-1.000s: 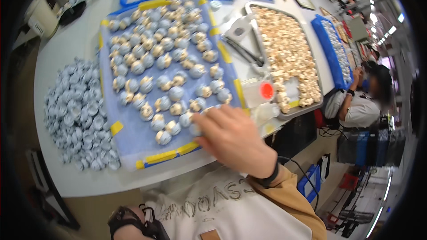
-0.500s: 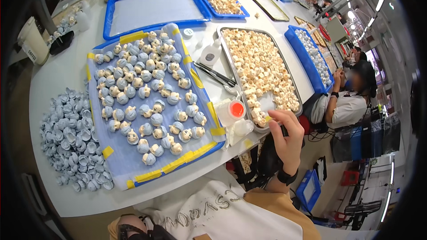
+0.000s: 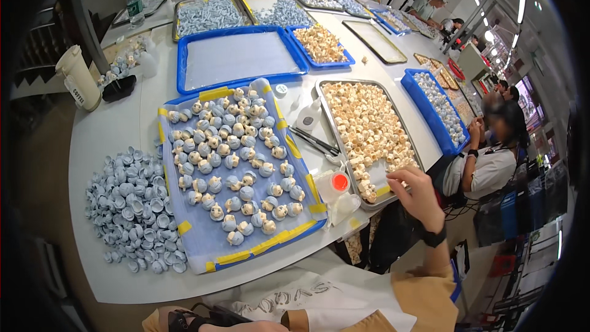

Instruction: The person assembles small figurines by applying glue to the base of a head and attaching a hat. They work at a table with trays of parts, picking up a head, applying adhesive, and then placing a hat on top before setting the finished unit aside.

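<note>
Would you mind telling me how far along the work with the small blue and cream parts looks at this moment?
Done: rows of joined blue-and-cream pieces fill most of the blue mat. In hand: the right hand reaches into the metal tray of cream parts. Left: a heap of blue caps beside the mat.

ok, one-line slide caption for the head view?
Right hand reaching into the metal tray of cream pieces, beside a blue tray.

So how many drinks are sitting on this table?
2: a paper cup with a lid at the table's left edge, and a clear water bottle at the far left corner. More may be hidden farther down the table.
</note>
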